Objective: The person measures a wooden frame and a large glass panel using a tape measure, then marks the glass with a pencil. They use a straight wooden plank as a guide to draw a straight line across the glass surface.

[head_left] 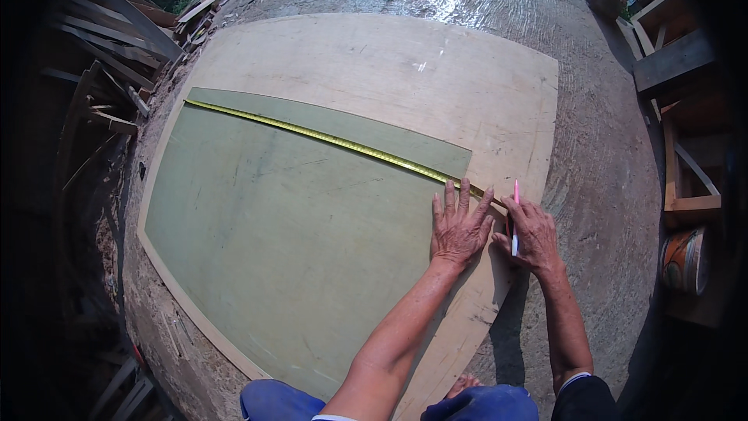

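A greenish panel (273,234) lies on top of a larger pale plywood sheet (358,54). Across the panel, from its far left corner to its right edge, runs a yellow tape measure blade (327,139). My left hand (460,228) lies flat near the panel's right edge, fingers spread, with fingertips at the blade. Just right of it, my right hand (536,235) is closed around a pink and white pen (515,242), held upright. A dark object, perhaps the tape's case, shows partly beneath this hand; the fingers hide most of it.
Rough concrete ground (600,187) surrounds the sheet, with a wet shiny patch (444,0) beyond it. Scrap timber (117,39) is piled at left. Wooden frames (693,164) and an orange-banded can (686,261) stand at right. My blue-clad knees (280,401) are at the near edge.
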Tool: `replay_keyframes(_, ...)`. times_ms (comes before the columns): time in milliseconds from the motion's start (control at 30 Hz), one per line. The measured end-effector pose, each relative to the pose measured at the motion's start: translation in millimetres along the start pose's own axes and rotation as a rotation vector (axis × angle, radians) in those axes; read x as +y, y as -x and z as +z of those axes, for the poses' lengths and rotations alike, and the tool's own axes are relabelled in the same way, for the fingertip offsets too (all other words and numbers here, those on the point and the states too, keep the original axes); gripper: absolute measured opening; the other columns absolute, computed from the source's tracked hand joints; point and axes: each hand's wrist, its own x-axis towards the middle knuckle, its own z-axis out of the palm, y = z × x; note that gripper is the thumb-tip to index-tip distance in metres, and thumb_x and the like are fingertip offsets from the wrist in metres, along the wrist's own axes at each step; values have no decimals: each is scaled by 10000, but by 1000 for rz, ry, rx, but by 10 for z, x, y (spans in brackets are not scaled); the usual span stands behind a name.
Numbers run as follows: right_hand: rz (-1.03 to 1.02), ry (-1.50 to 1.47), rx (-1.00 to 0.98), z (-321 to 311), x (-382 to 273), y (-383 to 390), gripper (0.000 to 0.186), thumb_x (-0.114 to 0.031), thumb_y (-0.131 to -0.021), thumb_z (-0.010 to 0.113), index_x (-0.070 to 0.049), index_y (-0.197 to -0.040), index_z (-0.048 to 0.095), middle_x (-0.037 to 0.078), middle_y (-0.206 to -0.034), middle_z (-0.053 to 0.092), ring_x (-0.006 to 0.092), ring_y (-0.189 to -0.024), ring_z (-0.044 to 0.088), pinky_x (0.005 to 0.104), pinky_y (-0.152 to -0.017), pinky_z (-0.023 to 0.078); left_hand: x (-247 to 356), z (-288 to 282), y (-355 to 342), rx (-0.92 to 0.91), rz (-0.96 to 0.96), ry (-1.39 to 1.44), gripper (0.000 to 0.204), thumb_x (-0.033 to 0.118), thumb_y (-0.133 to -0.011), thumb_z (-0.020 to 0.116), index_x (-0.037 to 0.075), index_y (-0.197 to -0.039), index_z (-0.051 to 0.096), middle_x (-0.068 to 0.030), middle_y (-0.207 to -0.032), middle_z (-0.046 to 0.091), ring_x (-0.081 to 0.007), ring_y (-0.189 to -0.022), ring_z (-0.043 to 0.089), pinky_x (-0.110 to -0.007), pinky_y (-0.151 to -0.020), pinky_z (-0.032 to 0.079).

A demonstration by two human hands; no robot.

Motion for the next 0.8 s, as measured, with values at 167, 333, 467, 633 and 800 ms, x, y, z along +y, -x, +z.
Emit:
replay_keyframes(167,-96,-71,39,-144,-82,40,572,-246,-726,724,-125,-1268,584,111,-1117,636,311,-986,631,486,-833,518,-28,-145,123,-20,-8,-41,687,363,-999,538,295,-1610,233,-215,-1665,133,-432,-1524,156,-579,-1214,161)
replay_keyframes(333,-176,-339,-38,-424,-452,433,481,-280,-759,684,-70,-1190,646,137,-1007,654,323,-905,675,440,-802,567,-201,-548,648,626,-644,817,785,432,-1046,476,102,-1614,47,-213,-1665,88,-399,-1516,184,-509,-1207,223)
replay_keyframes(467,-152,-590,-246,-443,-870,790,451,-325,-839,654,-47,-1194,652,145,-977,654,322,-903,682,418,-825,559,-735,-999,1047,759,-858,1736,648,476,-1040,493,125,-1532,259,-185,-1497,410,-327,-1278,523,-460,-1042,443)
replay_keyframes(633,-86,-700,-520,-305,-1270,1177,554,-410,-909,621,-22,-1300,565,182,-1094,655,351,-1021,659,433,-913,521,-1336,-1336,1458,861,-955,1939,368,418,-1036,522,168,-1304,523,-37,-1070,651,-206,-855,676,-347,-707,572)
replay_keyframes(800,-1,-780,-641,-147,-1512,1339,634,-443,-930,618,0,-1366,493,177,-1119,648,335,-1033,655,419,-924,513,-1663,-1562,1735,1026,-1007,1902,338,450,-1058,463,180,-1244,546,6,-926,562,-138,-634,530,-280,-548,463)
